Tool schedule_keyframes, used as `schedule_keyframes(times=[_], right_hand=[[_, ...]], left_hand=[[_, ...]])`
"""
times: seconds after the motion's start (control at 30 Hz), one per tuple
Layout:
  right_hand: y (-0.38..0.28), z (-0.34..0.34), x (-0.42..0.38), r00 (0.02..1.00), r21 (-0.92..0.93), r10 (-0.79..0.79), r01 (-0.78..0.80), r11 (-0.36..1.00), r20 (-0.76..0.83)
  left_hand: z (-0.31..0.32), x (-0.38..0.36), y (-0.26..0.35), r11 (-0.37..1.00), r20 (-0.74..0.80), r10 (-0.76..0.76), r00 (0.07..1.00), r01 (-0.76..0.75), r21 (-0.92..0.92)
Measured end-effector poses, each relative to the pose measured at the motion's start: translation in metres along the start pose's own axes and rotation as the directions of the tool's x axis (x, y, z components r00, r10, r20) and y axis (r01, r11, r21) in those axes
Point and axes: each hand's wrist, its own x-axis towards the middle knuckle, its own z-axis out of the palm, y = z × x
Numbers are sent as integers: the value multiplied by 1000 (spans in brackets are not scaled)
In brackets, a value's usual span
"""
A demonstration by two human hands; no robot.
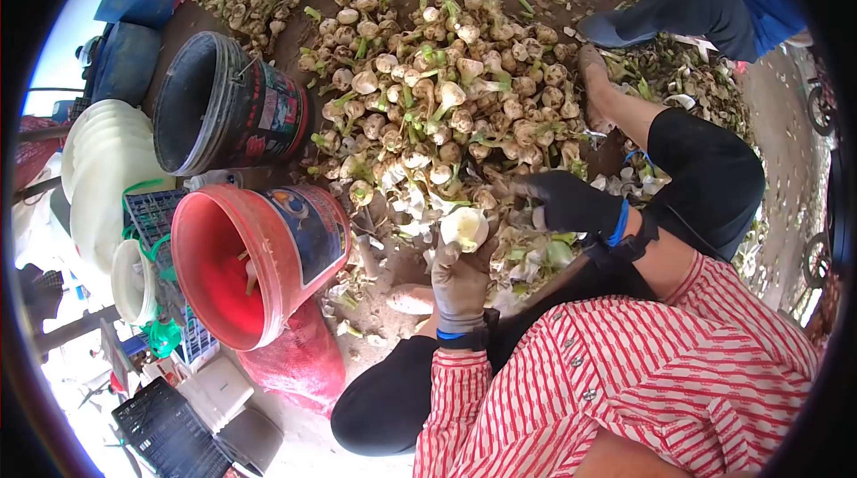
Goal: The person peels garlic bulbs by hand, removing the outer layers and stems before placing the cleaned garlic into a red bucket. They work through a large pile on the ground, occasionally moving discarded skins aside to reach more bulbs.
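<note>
My left hand (460, 286), in a pale grey glove with a blue band at the wrist, is closed on a peeled white bulb (464, 229) that looks like garlic or onion. The bulb sits at my fingertips, above scattered skins. To its right is my right hand (571, 201) in a dark glove, apart from the bulb. Its fingers are curled, and what they hold, if anything, I cannot make out. Beyond both hands lies a large heap of unpeeled bulbs (455, 94) with green stem stubs. Loose peelings (527, 259) lie beneath my hands.
A red bucket (299, 241) with a little inside stands at left, beside a black bucket (263, 112). A red mesh sack (299, 357) is below it. Crates and pale containers (103, 166) line the far left. Another person's leg (678, 9) reaches in at upper right.
</note>
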Motion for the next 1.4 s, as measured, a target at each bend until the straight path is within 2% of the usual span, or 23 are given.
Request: schedule_keyframes(times=[0.03,0.07,0.17,0.3,0.33,0.37,0.43,0.47,0.53,0.63,0.7,0.77,0.8,0.83,0.87,0.93,0.97,1.03,1.07,1.1,1.23,1.3,1.4], right_hand=[[-5,1,6,940,-73,-297,289,955,-165],[-12,4,11,771,-184,-563,532,826,-298],[-16,18,26,660,-269,-694,640,720,-286],[-2,30,37,622,-175,-649,649,740,-438],[6,24,40,744,130,-396,537,834,-538],[9,17,42,800,448,-106,434,782,-590],[9,13,32,900,405,-298,414,815,-319],[4,18,30,900,402,-297,412,818,-318],[-8,30,29,760,120,-533,609,784,-372],[-10,29,33,803,312,-456,577,755,-384],[-8,16,44,835,550,-150,473,689,-530],[-4,2,40,913,671,-111,366,644,-392],[3,10,40,900,550,-244,417,723,-362],[5,13,40,868,238,-392,468,851,-305],[6,17,39,813,-100,-531,523,846,-240],[27,22,51,883,-241,-415,363,900,-218],[28,20,60,916,-255,-338,281,925,-217],[26,7,95,877,-336,-329,211,918,-350],[30,4,118,818,-385,-357,182,905,-452],[21,-6,135,714,-616,-530,175,768,-459],[23,-31,206,851,-722,-326,-86,687,-412],[52,-30,230,765,-767,-482,-23,641,-427],[55,-20,214,754,-399,-345,119,909,-559]], left_hand=[[1,1,0,1000,0,1,1000,-1,-3],[0,0,0,999,-18,-13,1000,13,39],[-2,0,-1,987,-61,-39,997,48,156],[-6,-3,-3,979,-44,-199,979,201,26],[-10,-5,-2,973,48,-222,974,224,-58],[-11,-5,-1,959,145,-228,963,248,-138],[-10,-4,1,966,69,-225,972,232,-117],[-9,-2,1,970,-4,-227,974,225,-94],[-7,-1,1,973,-102,-233,967,230,-37],[-7,-3,1,942,-101,-284,954,297,156],[-3,-6,0,941,-135,-293,946,311,134],[-4,-5,1,961,-132,-258,957,268,71],[-6,-4,2,961,-130,-258,957,269,71],[-6,-1,4,967,-121,-232,965,242,77],[-6,5,8,974,-107,-203,973,212,82],[7,20,40,989,-170,-124,978,136,63],[25,23,67,906,-95,121,988,-70,417],[70,22,125,856,10,371,929,-346,384],[113,16,142,916,71,381,922,-387,107],[120,16,154,890,75,442,894,-448,89],[87,37,129,879,162,299,940,-338,336],[67,43,96,912,8,236,972,-224,344],[52,38,66,765,-146,262,954,-112,635]])
